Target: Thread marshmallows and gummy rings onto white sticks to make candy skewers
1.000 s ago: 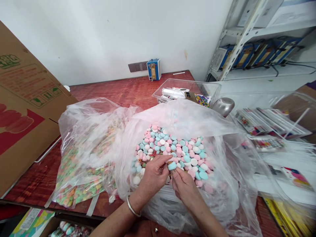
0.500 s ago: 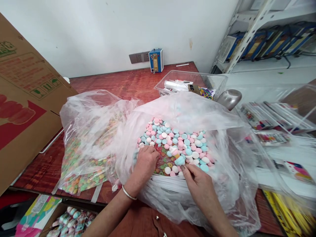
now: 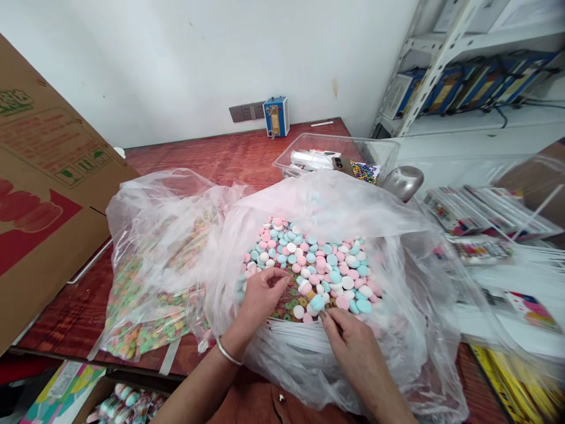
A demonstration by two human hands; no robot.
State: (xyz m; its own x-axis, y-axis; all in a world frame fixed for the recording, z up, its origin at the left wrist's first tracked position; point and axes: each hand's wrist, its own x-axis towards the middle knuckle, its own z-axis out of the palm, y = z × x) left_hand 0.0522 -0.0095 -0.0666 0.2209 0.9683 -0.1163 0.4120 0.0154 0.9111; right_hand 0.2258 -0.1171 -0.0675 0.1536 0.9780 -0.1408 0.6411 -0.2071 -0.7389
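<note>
Fingers of the left hand curl narrow, right hand flat on the candies; their shared blue one released, searching resumes.

Left hand grip contents hidden — cardboard box cut off; right-side packets blurred.

Left hand loosely curled; right hand lies flat, palm down.

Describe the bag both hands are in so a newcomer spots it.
On the red-brown wooden table, two clear plastic bags lie side by side. It is the right-hand bag, where the left hand and right hand meet. Its neighbour holds green and orange rings; this one is heaped with pink, blue and white discs.
</note>
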